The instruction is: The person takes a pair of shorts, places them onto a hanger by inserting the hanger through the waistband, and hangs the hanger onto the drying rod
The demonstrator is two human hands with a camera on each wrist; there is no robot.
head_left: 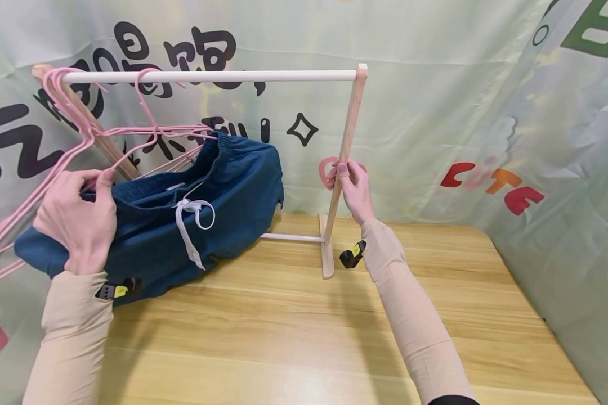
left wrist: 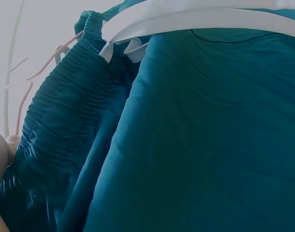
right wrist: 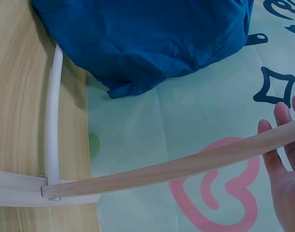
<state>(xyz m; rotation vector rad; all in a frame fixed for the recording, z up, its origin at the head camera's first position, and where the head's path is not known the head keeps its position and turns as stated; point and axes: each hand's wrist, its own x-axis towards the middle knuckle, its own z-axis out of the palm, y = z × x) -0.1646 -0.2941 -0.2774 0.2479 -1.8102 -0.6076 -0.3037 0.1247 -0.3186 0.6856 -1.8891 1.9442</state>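
Dark blue shorts with an elastic waistband and a white drawstring bow hang from a pink hanger on the rack's white top rail. My left hand pinches the waistband at its near left end, close to the hanger's arm. In the left wrist view the gathered waistband fills the left side, with only bits of fingers at the edge. My right hand holds the rack's right wooden upright at mid-height, thumb in front and fingers behind, as the right wrist view also shows.
More pink hangers crowd the rail's left end. The rack's right foot and white lower bar are at the back of the wooden table. A printed curtain hangs behind and to the right.
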